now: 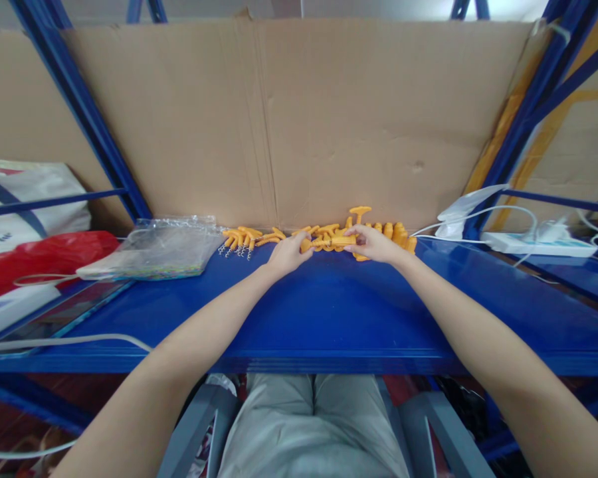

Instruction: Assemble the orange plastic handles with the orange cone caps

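Note:
Both my hands work at the back of the blue shelf, among yellow plastic corkscrew parts. My left hand [289,255] is closed, its fingertips pinching a yellow corkscrew handle [305,245]. Between the fingers of my right hand [371,243] is a yellow plastic sleeve [343,240], lying roughly level and pointing toward the left hand. Whether the two pieces touch is too small to tell. Several yellow corkscrews [242,238] with bare metal spirals lie left of my left hand. Behind the right hand a yellow T-shaped handle [360,212] stands upright, and several yellow sleeves [398,234] stand in a row.
A cardboard sheet [379,119] backs the blue shelf [323,312]. On the left lie a stack in clear plastic [172,249] and a red bag [50,255]. A white power strip [541,243] with cables sits right. Blue posts [523,119] frame both sides.

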`<state>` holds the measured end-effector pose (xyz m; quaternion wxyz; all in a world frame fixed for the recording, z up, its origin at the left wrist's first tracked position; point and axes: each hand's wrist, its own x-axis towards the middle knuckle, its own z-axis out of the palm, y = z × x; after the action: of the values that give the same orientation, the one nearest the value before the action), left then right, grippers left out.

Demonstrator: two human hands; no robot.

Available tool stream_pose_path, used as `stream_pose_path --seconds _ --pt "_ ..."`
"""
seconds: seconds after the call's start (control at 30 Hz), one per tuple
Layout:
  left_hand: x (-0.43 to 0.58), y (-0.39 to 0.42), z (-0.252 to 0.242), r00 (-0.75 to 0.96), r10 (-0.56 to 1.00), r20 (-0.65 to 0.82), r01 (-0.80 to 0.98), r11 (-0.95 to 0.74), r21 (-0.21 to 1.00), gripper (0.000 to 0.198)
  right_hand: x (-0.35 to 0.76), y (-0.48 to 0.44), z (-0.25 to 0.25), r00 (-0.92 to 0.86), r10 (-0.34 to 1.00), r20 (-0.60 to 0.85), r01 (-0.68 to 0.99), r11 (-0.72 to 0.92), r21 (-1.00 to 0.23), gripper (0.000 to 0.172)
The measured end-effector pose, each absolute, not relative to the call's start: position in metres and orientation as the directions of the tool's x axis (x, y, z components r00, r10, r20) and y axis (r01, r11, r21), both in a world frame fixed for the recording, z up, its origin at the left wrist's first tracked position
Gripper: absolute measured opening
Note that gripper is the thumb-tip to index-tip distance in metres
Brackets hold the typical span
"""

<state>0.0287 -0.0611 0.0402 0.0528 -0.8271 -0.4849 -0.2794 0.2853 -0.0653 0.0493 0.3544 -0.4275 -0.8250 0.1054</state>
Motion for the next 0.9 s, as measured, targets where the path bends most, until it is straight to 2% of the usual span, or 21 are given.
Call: stream_pose_path --seconds 0.2,0.5,0.6,0.7,0.83,0.9 --pt "0.026 -0.058 0.039 0.405 0.736 0.543 0.805 -0.568 0.170 0.029 0.283 -0.070 0.050 -0.378 0.774 0.508 0.614 0.620 -0.487 0.032" --pt "0.023 -0.058 0.041 0.410 0.724 0.556 0.809 -0.570 0.146 0.030 0.281 -0.065 0.046 -0.364 0.826 0.431 0.513 0.564 -0.647 0.036" --pt "0.023 -0.057 0.041 0.407 0.721 0.561 0.814 -0.565 0.136 0.030 0.285 -0.067 0.048 -0.371 0.853 0.368 0.442 0.510 -0.738 0.040" --pt "0.022 -0.056 0.041 0.408 0.723 0.558 0.817 -0.561 0.130 0.030 0.289 -0.072 0.052 -0.363 0.891 0.273 0.362 0.405 -0.839 0.032" --pt "0.022 -0.057 0.041 0.408 0.721 0.560 0.820 -0.559 0.124 0.029 0.287 -0.080 0.057 -0.370 0.906 0.205 0.321 0.331 -0.887 0.014" --pt "0.023 -0.059 0.042 0.415 0.714 0.564 0.813 -0.570 0.123 0.030 0.284 -0.084 0.059 -0.373 0.908 0.191 0.282 0.307 -0.909 0.017"
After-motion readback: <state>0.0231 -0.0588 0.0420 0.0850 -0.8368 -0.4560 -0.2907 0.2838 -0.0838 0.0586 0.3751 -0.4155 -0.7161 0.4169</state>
